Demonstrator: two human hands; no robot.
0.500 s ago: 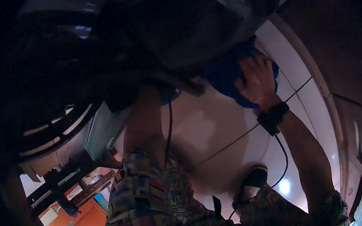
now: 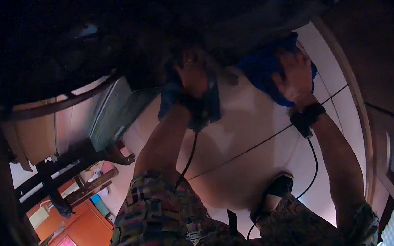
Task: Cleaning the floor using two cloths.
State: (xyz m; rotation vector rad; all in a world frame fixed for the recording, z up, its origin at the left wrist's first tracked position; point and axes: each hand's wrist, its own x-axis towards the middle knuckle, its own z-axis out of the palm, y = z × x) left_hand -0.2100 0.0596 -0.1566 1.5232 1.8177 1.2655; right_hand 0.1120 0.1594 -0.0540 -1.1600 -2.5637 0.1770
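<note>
My right hand [image 2: 293,76] lies flat on a bunched blue cloth [image 2: 259,72] on the pale tiled floor [image 2: 236,133], its fingers spread. My left hand [image 2: 194,79] rests on a second blue cloth [image 2: 211,103], back of the hand up. Its fingers stretch forward into shadow, and their tips are hard to see. Both cloths lie against the floor beneath a large dark, partly glossy object [image 2: 263,26], whose kind I cannot make out. Each wrist wears a black band with a cable running back toward me.
On the right, a brown wooden edge [image 2: 350,77] borders the floor. At the left stand a greenish panel [image 2: 115,114] and a dark frame [image 2: 50,179]. Beyond them is an orange surface [image 2: 91,228] with printed papers. My shod foot [image 2: 279,186] is on the tiles.
My left hand has come into clear view on its cloth, which was mostly hidden. My right hand and its cloth appear slightly farther right and up as the view shifted.
</note>
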